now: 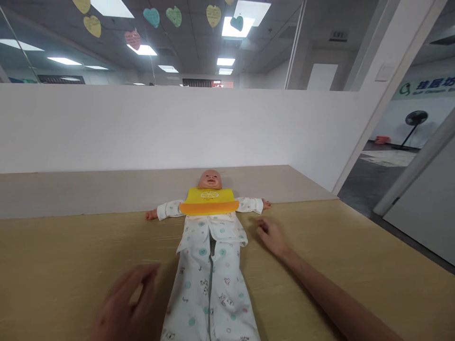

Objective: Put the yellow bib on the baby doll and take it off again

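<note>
A baby doll (210, 180) lies on its back, its arms stretched out to both sides. It wears white patterned clothes (223, 284) with long trouser legs that run toward me. Across its chest lies a yellow bib (209, 195) with an orange catch pocket along the lower edge. My left hand (122, 305), slightly blurred, hovers left of the trouser legs, fingers bent and thumb apart, holding nothing. Beside the doll's outstretched arm on the right is my right hand (270, 235), its fingers loosely curled and apart, with nothing visible in it.
The doll lies on a wide wood-coloured table (313, 237); a pale strip (88, 192) runs along its back, against a white wall (159, 128). Glass above the wall carries heart-shaped notes (174, 16). Through a doorway at right stands a fan (416, 118) near a red basin (382, 139).
</note>
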`<move>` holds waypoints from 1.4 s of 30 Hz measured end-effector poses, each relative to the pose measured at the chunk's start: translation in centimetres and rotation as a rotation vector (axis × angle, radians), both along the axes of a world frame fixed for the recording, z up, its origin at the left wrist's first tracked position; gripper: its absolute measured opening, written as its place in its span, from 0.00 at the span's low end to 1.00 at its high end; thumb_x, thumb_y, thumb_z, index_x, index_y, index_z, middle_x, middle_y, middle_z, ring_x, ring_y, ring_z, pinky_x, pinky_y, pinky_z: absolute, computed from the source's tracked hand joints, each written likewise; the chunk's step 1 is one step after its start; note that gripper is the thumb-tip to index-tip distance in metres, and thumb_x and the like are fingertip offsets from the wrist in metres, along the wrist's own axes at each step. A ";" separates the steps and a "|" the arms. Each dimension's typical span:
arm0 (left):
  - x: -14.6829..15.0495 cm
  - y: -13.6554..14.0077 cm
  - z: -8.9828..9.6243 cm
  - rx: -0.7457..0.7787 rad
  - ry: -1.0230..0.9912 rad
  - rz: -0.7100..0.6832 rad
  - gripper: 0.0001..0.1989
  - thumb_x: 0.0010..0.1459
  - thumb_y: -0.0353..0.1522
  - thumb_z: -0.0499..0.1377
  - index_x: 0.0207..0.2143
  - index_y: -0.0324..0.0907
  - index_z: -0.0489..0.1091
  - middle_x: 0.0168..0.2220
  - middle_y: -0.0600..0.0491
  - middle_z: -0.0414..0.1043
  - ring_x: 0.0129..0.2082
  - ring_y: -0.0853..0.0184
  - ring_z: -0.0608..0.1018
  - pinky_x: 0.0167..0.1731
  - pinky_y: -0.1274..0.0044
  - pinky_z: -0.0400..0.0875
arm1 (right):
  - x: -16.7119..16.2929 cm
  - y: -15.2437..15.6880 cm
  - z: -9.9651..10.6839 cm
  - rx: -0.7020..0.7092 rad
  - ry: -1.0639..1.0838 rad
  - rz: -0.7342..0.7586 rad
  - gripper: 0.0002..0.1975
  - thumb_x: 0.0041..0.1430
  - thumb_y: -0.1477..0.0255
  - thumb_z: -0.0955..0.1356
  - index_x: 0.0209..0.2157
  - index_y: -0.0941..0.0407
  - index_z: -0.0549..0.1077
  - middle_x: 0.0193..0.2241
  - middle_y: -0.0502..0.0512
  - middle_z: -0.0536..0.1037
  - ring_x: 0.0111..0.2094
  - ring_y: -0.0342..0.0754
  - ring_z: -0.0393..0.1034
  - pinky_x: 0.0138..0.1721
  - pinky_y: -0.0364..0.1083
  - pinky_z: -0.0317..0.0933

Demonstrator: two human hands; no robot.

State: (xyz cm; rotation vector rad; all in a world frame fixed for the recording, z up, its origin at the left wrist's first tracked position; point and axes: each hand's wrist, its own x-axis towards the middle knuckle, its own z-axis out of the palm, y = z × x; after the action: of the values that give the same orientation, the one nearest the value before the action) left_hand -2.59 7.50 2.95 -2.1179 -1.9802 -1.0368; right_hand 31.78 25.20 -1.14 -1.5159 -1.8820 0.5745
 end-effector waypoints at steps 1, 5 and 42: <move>-0.7 2.1 0.1 0.008 -0.061 0.066 0.15 0.56 0.39 0.48 0.36 0.47 0.72 0.37 0.50 0.76 0.38 0.63 0.77 0.40 0.73 0.74 | 0.5 0.8 0.0 0.024 -0.053 -0.070 0.16 0.55 0.73 0.59 0.45 0.60 0.67 0.35 0.56 0.74 0.35 0.47 0.69 0.40 0.47 0.63; -3.3 9.5 -0.5 -0.119 -0.008 0.069 0.18 0.54 0.35 0.47 0.43 0.40 0.70 0.44 0.46 0.74 0.46 0.59 0.74 0.49 0.68 0.69 | 2.6 4.0 0.1 0.227 -0.305 -0.212 0.23 0.56 0.68 0.62 0.53 0.61 0.64 0.49 0.64 0.69 0.50 0.55 0.63 0.51 0.53 0.58; -10.0 21.9 -5.2 0.100 0.333 -0.016 0.24 0.60 0.45 0.43 0.45 0.40 0.69 0.45 0.44 0.73 0.45 0.54 0.71 0.47 0.63 0.65 | 3.6 8.6 0.0 0.457 -0.620 0.099 0.21 0.63 0.61 0.57 0.49 0.57 0.69 0.46 0.59 0.74 0.48 0.55 0.63 0.50 0.52 0.56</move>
State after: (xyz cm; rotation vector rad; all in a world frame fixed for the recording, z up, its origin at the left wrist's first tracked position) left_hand -12.56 29.39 -2.21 -2.0934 -1.7229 -0.7105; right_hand 35.42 33.82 -1.10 -1.3811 -2.3422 -0.3239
